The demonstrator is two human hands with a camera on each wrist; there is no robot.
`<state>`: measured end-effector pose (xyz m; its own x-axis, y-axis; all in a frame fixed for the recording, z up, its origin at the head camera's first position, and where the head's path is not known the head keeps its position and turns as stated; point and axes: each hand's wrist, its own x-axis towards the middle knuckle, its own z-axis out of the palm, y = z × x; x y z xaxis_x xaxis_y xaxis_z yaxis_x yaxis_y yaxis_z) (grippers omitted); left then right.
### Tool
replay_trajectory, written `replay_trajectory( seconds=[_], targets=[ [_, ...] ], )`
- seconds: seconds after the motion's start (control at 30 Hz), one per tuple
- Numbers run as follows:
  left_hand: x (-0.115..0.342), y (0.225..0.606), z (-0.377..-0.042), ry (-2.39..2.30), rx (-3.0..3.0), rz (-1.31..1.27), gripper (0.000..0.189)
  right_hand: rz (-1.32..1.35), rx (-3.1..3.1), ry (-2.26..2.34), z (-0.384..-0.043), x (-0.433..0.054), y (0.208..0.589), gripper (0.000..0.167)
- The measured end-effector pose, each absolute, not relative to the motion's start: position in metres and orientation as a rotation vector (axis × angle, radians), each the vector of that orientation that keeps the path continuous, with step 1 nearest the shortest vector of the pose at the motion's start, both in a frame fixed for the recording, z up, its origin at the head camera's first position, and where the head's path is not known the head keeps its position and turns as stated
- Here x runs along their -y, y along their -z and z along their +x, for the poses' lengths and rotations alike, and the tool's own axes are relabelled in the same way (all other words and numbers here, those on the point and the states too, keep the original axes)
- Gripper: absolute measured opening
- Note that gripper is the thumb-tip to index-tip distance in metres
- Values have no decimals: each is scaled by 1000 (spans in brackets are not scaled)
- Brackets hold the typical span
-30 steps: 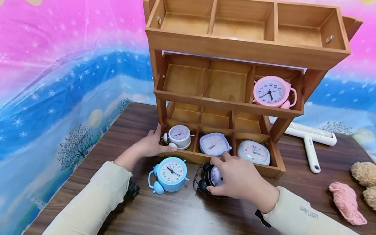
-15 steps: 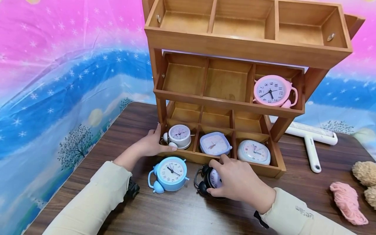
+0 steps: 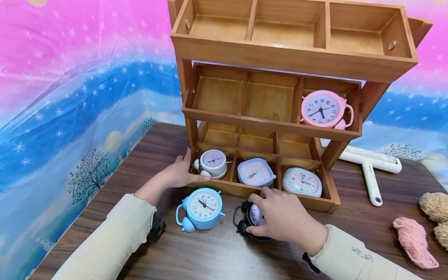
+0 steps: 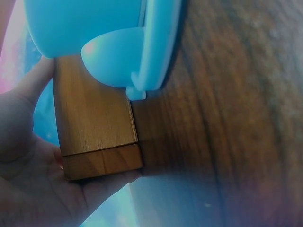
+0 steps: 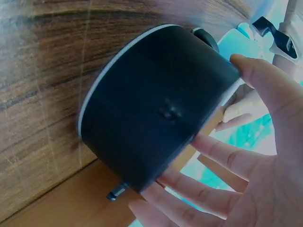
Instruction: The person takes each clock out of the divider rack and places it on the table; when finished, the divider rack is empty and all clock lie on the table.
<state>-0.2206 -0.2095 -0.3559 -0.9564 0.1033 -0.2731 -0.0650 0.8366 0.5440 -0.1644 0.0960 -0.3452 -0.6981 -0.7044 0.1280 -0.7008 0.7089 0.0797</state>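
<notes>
My left hand (image 3: 177, 171) holds the lower left front corner of the wooden shelf (image 3: 294, 54); in the left wrist view its thumb and fingers reach round the wooden corner (image 4: 97, 118). Close in front stands a light blue twin-bell alarm clock (image 3: 204, 209), face up on the table. With thumb and fingertips about its rim, my right hand (image 3: 285, 212) grips a black twin-bell alarm clock (image 3: 255, 214), partly covering the face. The black casing (image 5: 156, 109) fills the right wrist view. In the bottom row lie a white (image 3: 212, 161), a lavender (image 3: 255, 172) and a pale mint clock (image 3: 302, 182).
A pink alarm clock (image 3: 323, 109) lies in the middle row's right compartment. Beyond the shelf's right side is a white T-shaped roller (image 3: 371, 182). Pink yarn (image 3: 414, 243) and fluffy tan balls (image 3: 434, 208) lie at the table's right. A patterned cloth (image 3: 87, 97) hangs behind.
The black clock has shifted slightly right and toward me, still under my right hand. My left hand has stayed on the shelf corner.
</notes>
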Motion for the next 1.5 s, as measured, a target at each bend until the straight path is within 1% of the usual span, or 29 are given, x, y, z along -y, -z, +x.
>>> replay_trajectory(
  seconds=[0.17, 0.27, 0.37, 0.53, 0.7, 0.83, 1.17, 1.23, 1.5],
  targets=[
    [209, 356, -221, -808, -2727, 24, 120, 1119, 2705, -26, -168, -94, 328, 68],
    [208, 356, -221, -806, -2725, 18, 120, 1076, 2605, -118, -177, -96, 305, 62],
    [208, 355, -221, -811, -2723, 17, 120, 1011, 2479, -191, -192, -104, 278, 54],
    [208, 356, -220, -814, -2722, 15, 120, 795, 2415, -220, -223, -125, 239, 48],
    [209, 357, -219, -812, -2724, 19, 120, 538, 2540, -204, -248, -145, 217, 55],
    [209, 357, -220, -807, -2724, 17, 120, 410, 2644, -242, -258, -156, 206, 64],
    [209, 356, -221, -805, -2729, 22, 120, 318, 2775, -306, -267, -160, 194, 87],
    [209, 356, -221, -806, -2727, 22, 120, 309, 2794, -317, -268, -159, 194, 88],
    [209, 356, -221, -821, -2719, 19, 120, 344, 2761, -318, -271, -156, 197, 84]
  ],
)
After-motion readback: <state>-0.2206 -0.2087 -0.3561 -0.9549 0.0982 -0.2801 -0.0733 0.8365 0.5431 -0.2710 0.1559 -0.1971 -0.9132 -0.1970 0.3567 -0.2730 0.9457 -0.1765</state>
